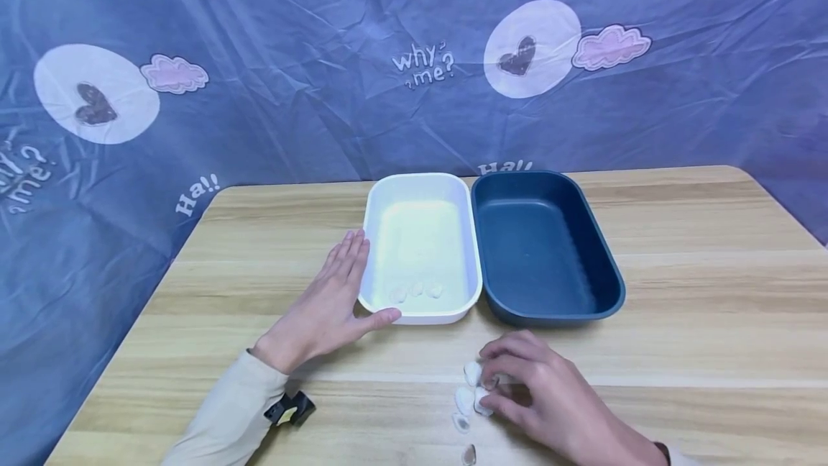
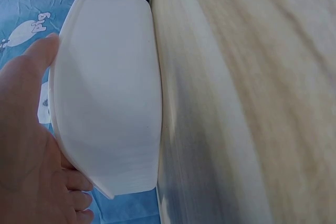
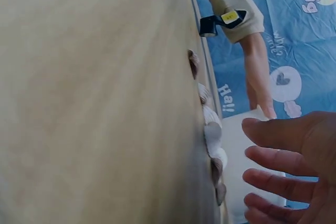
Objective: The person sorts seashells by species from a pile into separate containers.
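My left hand (image 1: 330,300) rests with straight fingers along the left side of a white plastic bin (image 1: 423,318), its thumb at the near corner. In the left wrist view the thumb lies on the rim of that bin. A few pale seashells (image 1: 416,289) lie inside, near its front wall. My right hand (image 1: 550,398) hovers over a small group of shells (image 1: 464,400) on the table, fingers bent and spread. The right wrist view shows nothing between the thumb and fingers; several shells (image 3: 212,135) lie just beyond the fingertips. The hand partly hides some shells in the head view.
A dark blue bin (image 1: 550,318) stands against the right side of the white one. Nearest the front lies a brown-centred shell (image 1: 468,454). The wooden table (image 1: 698,293) ends at a blue printed cloth (image 1: 362,113) behind.
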`<state>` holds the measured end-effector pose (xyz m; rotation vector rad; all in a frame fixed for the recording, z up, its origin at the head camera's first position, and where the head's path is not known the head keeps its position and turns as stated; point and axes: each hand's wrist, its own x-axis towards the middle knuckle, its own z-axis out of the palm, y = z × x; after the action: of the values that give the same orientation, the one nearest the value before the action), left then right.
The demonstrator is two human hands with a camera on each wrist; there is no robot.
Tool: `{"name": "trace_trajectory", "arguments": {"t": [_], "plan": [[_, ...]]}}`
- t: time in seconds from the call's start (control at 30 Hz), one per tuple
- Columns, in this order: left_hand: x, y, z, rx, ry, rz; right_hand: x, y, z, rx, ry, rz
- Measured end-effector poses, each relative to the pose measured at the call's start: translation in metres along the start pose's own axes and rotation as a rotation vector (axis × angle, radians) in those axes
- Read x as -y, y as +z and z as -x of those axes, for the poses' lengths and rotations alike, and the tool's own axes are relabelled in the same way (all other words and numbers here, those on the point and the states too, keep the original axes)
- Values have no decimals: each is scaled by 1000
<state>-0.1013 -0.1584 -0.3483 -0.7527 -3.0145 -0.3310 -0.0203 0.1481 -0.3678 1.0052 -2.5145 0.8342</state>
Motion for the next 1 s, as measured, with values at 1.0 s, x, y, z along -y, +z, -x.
{"name": "trace_trajectory", "arguments": {"t": [1.0], "plan": [[0,1,2,4,-10,5,1,9,9,214,99,50]]}}
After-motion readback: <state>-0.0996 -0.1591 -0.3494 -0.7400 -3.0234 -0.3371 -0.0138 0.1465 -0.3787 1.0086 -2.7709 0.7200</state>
